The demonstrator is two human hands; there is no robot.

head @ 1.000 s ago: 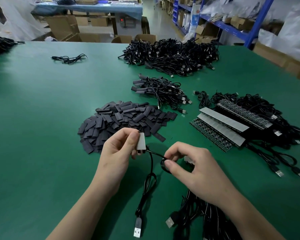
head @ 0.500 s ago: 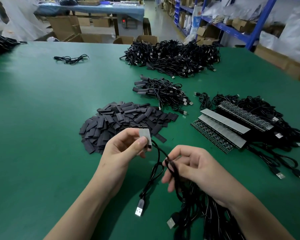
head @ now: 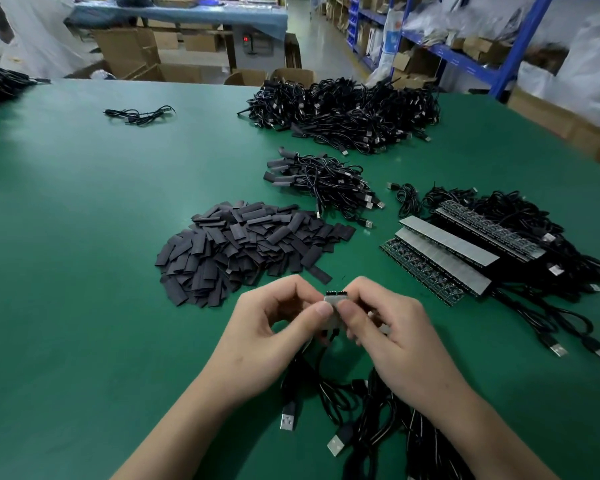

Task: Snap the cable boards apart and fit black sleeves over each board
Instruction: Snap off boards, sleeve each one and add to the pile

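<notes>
both the left hand (head: 274,336) and right hand (head: 392,337) pinch joined cable boards (head: 334,301) above the green worktop (head: 84,271), near the black sleeves (head: 246,245); no writing is legible.

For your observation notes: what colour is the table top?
The table is green; head view shows it best.

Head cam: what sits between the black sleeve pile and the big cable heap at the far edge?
In the head view, a smaller cable bundle lies between the sleeve pile and the cable heap; several of its ends already wear black sleeves.
</notes>
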